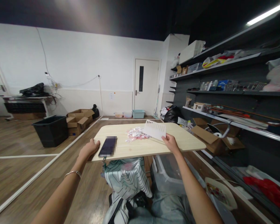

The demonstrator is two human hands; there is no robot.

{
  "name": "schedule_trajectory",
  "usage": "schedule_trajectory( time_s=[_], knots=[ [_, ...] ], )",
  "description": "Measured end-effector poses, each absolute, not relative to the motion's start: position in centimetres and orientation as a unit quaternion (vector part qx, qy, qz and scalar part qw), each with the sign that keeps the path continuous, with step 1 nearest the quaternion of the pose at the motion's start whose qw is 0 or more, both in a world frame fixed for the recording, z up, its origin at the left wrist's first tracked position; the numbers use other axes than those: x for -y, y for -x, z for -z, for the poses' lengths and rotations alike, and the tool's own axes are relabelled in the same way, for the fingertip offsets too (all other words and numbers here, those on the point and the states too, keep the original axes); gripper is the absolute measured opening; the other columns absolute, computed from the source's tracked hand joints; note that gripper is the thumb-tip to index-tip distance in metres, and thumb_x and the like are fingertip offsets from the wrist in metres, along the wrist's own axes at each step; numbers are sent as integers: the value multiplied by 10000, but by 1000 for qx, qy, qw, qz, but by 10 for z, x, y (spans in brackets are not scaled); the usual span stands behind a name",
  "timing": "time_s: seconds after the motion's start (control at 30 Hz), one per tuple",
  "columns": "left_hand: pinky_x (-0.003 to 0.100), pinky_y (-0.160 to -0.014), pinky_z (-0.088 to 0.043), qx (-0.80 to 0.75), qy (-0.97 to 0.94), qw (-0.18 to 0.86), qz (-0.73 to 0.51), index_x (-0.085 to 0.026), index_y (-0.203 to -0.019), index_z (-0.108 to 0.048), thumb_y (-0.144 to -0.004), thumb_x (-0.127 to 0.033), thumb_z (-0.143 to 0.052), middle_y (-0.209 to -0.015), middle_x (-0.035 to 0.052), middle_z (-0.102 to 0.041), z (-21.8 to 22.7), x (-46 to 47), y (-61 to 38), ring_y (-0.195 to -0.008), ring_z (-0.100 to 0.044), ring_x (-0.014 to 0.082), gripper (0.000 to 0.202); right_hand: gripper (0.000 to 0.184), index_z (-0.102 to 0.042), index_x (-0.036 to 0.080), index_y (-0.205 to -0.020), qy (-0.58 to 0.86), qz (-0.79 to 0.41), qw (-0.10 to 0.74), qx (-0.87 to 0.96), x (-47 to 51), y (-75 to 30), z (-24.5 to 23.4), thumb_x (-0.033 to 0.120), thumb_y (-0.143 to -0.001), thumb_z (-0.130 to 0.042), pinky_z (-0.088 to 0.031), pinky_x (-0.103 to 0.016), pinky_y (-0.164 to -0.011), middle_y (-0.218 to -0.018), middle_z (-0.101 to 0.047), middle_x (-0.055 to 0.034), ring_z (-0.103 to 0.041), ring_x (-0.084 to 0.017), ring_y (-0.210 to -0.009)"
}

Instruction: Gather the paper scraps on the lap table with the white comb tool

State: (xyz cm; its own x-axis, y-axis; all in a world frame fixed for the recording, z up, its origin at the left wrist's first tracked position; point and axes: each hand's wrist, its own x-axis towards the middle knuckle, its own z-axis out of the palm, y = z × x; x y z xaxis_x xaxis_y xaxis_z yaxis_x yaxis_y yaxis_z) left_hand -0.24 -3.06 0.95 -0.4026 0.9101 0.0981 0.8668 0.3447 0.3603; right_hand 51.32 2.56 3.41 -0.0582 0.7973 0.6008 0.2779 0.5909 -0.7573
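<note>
A light wooden table (189, 141) stands in front of me. My left hand (88, 148) rests at its near left edge, fingers curled over the rim beside a dark phone (108, 146) lying flat. My right hand (170, 141) pinches the near corner of a white ridged plastic sheet (154, 129) that tilts up off the table. A heap of small pink and white pieces (135, 134) lies on the table just left of the sheet.
Under the table sit a patterned cloth bag (126, 180) and a clear plastic bin (168, 175). Dark shelves (235, 90) with boxes run along the right. A black bin (51, 130) and cardboard boxes (79, 121) stand on the floor at left; a door (146, 87) is behind.
</note>
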Motion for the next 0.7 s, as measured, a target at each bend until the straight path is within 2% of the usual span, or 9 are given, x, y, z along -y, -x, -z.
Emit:
schedule_trajectory(
  time_s=[0.2,0.3,0.53,0.7],
  knots=[
    [476,-881,-510,-816,-546,51,-181,-53,-1342,-552,-966,-565,-270,-1208,303,-715,-12,35,-1,-1096,-711,417,695,534,-767,125,-1085,414,-210,545,698,-17,-495,-26,590,-861,-631,-599,-466,-907,-1061,-798,-172,-734,-343,-1006],
    [480,-872,-510,-816,-545,52,-184,-49,-1337,-558,-964,-569,-275,-1206,310,-713,-13,37,-2,-1084,-711,424,700,540,-761,136,-1131,400,-249,507,722,-10,-486,-28,589,-863,-642,-597,-467,-926,-1107,-795,-151,-724,-335,-1050],
    [486,-864,-507,-816,-547,60,-179,-30,-1357,-541,-969,-571,-261,-1201,315,-709,-16,38,-4,-1083,-703,431,722,537,-788,138,-973,358,-342,426,758,-2,-487,-34,639,-784,-742,-585,-508,-942,-984,-807,-135,-742,-337,-976],
    [474,-856,-509,-816,-547,59,-179,-15,-1326,-561,-977,-549,-265,-1236,320,-676,-19,43,-7,-1087,-681,415,704,510,-799,140,-948,357,-359,419,754,-1,-483,-37,612,-760,-756,-569,-539,-963,-990,-811,-133,-742,-350,-986]
  ],
)
